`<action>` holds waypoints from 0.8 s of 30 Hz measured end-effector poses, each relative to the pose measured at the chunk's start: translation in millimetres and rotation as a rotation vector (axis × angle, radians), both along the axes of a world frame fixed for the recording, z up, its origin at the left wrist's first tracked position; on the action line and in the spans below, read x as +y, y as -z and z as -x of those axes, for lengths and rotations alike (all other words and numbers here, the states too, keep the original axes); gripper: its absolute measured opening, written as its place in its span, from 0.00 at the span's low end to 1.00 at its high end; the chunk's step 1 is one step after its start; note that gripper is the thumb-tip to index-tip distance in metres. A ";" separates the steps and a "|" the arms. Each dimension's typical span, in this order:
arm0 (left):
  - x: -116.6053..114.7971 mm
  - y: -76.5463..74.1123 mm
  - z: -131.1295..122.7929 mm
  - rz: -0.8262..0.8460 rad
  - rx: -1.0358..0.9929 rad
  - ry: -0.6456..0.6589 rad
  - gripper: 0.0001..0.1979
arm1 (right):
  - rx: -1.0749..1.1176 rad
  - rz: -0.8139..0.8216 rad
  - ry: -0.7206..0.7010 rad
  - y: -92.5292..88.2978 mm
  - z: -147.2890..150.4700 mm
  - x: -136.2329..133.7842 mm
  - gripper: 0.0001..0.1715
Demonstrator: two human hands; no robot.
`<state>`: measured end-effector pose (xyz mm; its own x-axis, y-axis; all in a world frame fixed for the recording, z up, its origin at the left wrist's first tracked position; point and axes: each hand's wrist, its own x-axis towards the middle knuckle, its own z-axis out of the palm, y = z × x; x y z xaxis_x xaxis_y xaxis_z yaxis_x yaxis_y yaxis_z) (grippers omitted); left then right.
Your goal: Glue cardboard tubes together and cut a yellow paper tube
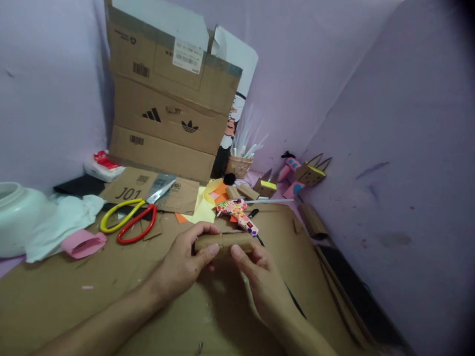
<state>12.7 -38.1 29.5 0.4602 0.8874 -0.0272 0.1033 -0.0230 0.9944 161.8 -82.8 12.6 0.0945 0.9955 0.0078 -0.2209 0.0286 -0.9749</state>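
Observation:
A short brown cardboard roll (224,242) is held level above the work surface, one end in each hand. My left hand (195,254) closes round its left end, thumb lying along the front. On the right end, my right hand (256,259) grips with its thumb pressed on the near side and its fingers mostly hidden behind. Just beyond the roll lies a flower-patterned glue gun (239,213) with a clear glue stick (272,200) at its back end. Scissors with yellow and red handles (137,217) rest to the left, blades slightly apart.
A flattened cardboard box (170,113) leans on the back wall. White jar (15,217), white cloth (63,222) and pink paper ring (83,243) sit at left. Coloured paper (204,205), a cup of glue sticks (239,165) and cardboard animal heads (309,173) stand behind. A black cable (295,299) runs right.

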 end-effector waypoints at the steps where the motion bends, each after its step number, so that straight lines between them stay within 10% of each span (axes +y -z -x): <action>1: -0.6 0.1 -0.4 -0.001 -0.001 -0.007 0.17 | -0.011 -0.009 0.005 -0.2 -0.2 0.1 0.12; 24: -4.4 3.4 4.2 -0.267 0.162 0.006 0.12 | -0.118 -0.127 0.031 12.0 1.5 -3.2 0.10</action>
<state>8.6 -42.5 26.2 0.4739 0.8705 0.1331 0.2591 -0.2823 0.9237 160.4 -86.0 0.5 0.1165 0.9824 0.1461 -0.1024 0.1582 -0.9821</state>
